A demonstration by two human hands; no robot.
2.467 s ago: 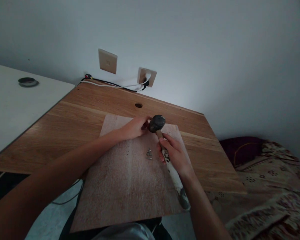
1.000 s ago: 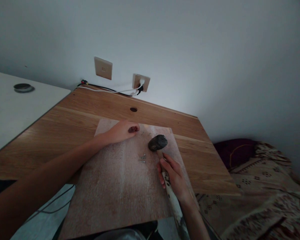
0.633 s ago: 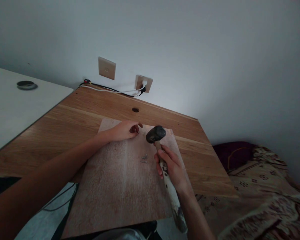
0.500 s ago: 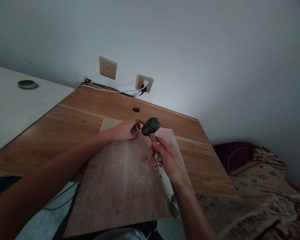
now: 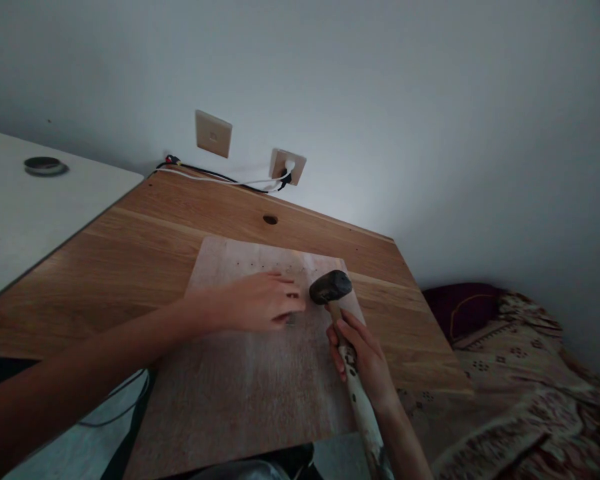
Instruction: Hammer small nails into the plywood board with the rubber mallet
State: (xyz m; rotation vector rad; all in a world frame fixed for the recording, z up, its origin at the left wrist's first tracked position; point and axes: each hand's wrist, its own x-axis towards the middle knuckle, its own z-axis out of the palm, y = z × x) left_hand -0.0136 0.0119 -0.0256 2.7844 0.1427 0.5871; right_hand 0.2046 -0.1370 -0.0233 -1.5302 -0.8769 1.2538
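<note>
A thin plywood board [image 5: 240, 380] lies on a wooden desk [image 5: 145, 240], overhanging its near edge. A row of small nail heads [image 5: 265, 268] dots the board's far part. My left hand [image 5: 260, 301] reaches over the small heap of loose nails [image 5: 291, 321] and covers most of it, fingers curled down onto them. My right hand [image 5: 363, 357] is closed round the pale handle of a hammer [image 5: 347, 353]. Its dark head [image 5: 331, 287] rests low over the board, just right of my left fingertips.
A white desk [image 5: 25, 207] with a round grommet adjoins on the left. Wall sockets [image 5: 286, 167] with a white and a black cable sit behind the desk. A cable hole [image 5: 270, 219] opens in the desktop. A patterned fabric [image 5: 525, 393] lies to the right.
My left hand has left the far row of nails and come back over the loose nails. The hammer has swung away to the right and its head has come down lower.
</note>
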